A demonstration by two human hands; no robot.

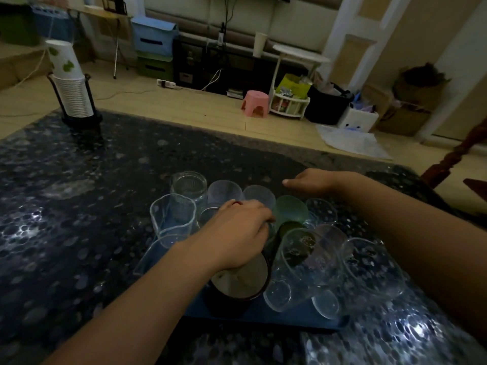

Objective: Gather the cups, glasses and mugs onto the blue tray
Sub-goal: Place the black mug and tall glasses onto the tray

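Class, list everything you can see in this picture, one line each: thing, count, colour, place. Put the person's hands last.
blue tray: one, blue, near table edge, under the glassware
clear glasses: about ten, transparent, crowded on the tray
green cup: one, frosted green, tray middle
dark mug: one, black, tray front
paper cup stack: one stack, white, in a black holder, far left of the table
table: one, dark speckled
pink stool: one, on the floor beyond
left hand: over the tray, fingers hidden among cups
right hand: flat, empty, behind the tray
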